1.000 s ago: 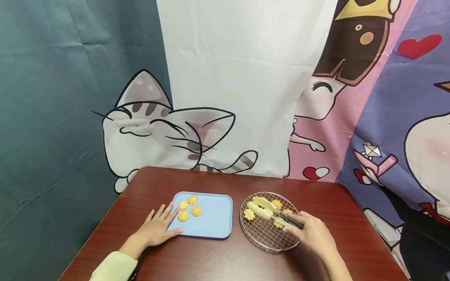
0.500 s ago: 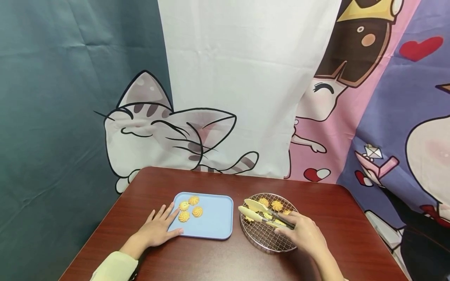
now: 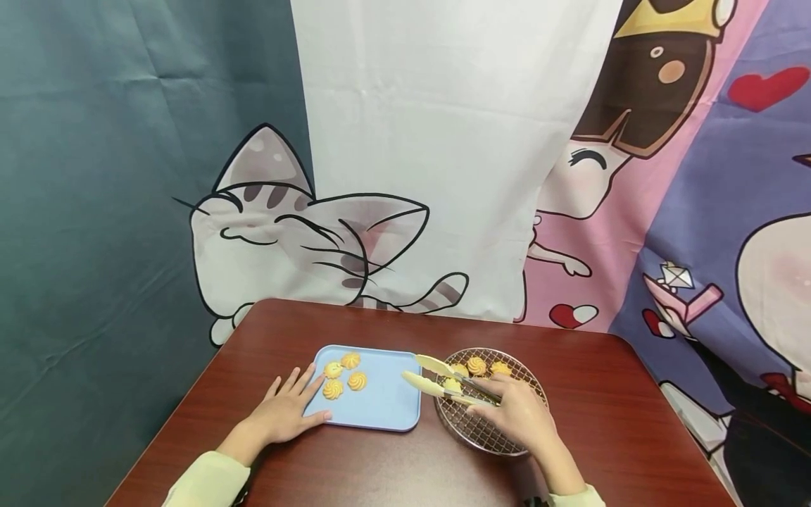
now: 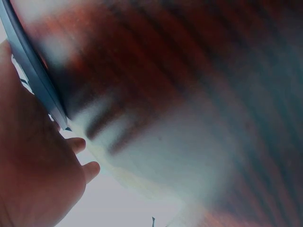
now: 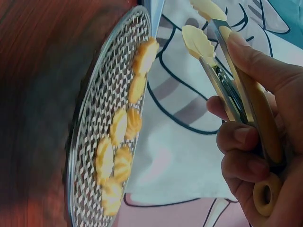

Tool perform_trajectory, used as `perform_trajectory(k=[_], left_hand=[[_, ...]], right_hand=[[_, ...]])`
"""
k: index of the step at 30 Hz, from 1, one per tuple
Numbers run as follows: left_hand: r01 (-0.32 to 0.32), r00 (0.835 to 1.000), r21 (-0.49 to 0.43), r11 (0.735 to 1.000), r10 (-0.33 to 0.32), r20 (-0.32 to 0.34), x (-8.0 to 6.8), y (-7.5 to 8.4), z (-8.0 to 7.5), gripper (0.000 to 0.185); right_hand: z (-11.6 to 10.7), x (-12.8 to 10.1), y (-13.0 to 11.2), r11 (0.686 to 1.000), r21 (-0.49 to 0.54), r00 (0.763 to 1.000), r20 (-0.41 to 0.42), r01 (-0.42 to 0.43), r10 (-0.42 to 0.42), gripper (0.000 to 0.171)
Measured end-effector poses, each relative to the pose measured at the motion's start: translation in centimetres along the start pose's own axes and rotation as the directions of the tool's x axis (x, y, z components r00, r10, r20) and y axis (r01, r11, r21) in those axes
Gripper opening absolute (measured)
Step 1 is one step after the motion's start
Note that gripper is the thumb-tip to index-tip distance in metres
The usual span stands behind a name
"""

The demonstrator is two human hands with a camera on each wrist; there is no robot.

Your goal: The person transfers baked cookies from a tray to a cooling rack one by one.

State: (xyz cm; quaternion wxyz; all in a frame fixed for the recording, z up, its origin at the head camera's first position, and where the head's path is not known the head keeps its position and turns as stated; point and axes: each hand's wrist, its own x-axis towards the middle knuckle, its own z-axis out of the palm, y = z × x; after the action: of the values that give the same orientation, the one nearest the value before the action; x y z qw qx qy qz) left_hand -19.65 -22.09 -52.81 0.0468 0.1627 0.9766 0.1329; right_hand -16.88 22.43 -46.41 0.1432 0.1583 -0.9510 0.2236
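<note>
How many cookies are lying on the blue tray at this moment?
4. They sit together in the far left part of the blue tray: cookies at and, just beyond the left hand. None seems hidden.

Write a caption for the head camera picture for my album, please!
Right hand holds tongs above the cookie rack; left hand touches the blue tray.

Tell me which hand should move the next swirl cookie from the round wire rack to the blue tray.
Right, most likely. The right hand grips the cream-tipped metal tongs, their open tips above the round wire rack edge beside a yellow swirl cookie. The left hand lies flat against the blue rectangular tray, steadying it.
</note>
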Motion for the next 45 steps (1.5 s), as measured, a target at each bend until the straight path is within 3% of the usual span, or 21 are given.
perform_trajectory(k=[9,36,45], left_hand=[[0.010,1.000,0.013,1.000,-0.010,0.008,0.0,0.1,-0.3,0.087],[-0.007,1.000,0.010,1.000,0.007,-0.015,0.4,-0.4,0.4,0.086],[0.012,1.000,-0.005,1.000,-0.012,0.015,0.1,0.0,-0.1,0.087]], right_hand=[[1.3,1.2,-1.9,0.999,0.005,0.998,0.056,-0.043,0.043,0.054],[6.6,3.8,-4.4,0.997,0.040,0.989,0.125,0.073,-0.077,0.062],[8.1,4.0,-4.8,0.996,0.014,0.988,0.124,0.093,-0.094,0.060]])
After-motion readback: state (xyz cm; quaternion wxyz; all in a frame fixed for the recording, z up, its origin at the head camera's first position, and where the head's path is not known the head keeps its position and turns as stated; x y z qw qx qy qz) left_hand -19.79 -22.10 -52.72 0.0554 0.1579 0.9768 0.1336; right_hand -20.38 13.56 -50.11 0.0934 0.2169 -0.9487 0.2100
